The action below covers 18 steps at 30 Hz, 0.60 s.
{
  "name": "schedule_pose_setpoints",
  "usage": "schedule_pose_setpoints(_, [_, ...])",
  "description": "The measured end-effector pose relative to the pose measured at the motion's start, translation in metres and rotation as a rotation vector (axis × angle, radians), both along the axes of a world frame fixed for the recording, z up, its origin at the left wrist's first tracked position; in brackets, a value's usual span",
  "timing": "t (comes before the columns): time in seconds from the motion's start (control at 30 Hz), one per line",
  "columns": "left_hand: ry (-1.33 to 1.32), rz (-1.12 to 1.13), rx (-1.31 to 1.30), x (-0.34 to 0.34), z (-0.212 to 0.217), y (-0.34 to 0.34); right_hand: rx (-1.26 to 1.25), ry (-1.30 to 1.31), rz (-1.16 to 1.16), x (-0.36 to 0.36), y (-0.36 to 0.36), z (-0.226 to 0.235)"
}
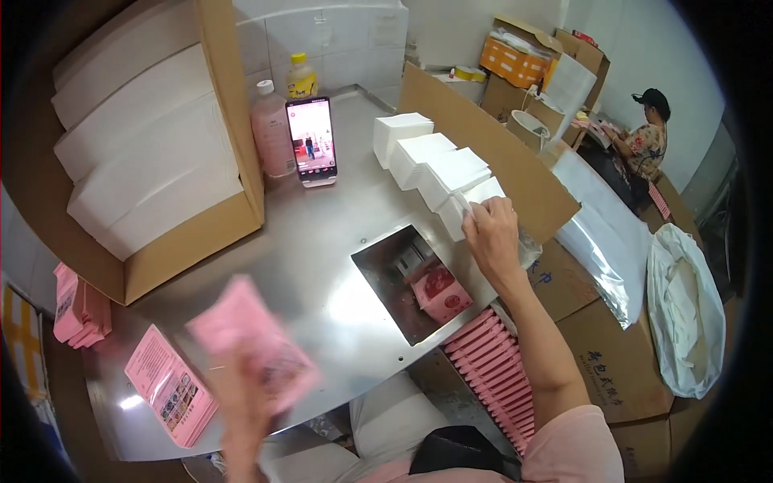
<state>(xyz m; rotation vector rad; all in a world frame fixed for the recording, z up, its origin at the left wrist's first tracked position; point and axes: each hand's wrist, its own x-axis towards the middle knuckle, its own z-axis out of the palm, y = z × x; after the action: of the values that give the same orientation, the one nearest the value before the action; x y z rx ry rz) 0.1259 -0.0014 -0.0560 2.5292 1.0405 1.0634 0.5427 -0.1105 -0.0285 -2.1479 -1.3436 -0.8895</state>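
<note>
Pink bag (241,314) in the left hand (243,402), blurred, fingers closed on it, above the table (310,233) near its front edge. Right hand (495,237) has its fingers pinching the nearest white napkin stack (453,219), table's right edge; pink packets (171,386) lie by the front-left corner.

Pink flat printed plastic packet (270,338), motion-blurred: held in the left hand (244,394). White squarish stack of folded paper (485,190): pinched at its edge by the right hand (493,232). Matching white paper stacks (423,151): lined up beyond the right grip. Pink printed packet pile (171,386): laid left of the left grip. Black upright lit-screen phone (312,141): propped beyond both grips, between them.
</note>
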Motion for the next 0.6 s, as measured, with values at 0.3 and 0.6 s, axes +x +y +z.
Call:
schedule_pose_setpoints(0.3, [-0.052,-0.539,-0.162,0.089,-0.024,-0.048,0.043,-0.04,0.606,-0.093,-0.01,-0.026])
schedule_pose_setpoints(0.6, [0.214,-0.162,-0.123,0.097,0.004,-0.047,-0.626,-0.064,0.571,-0.179,0.038,-0.017])
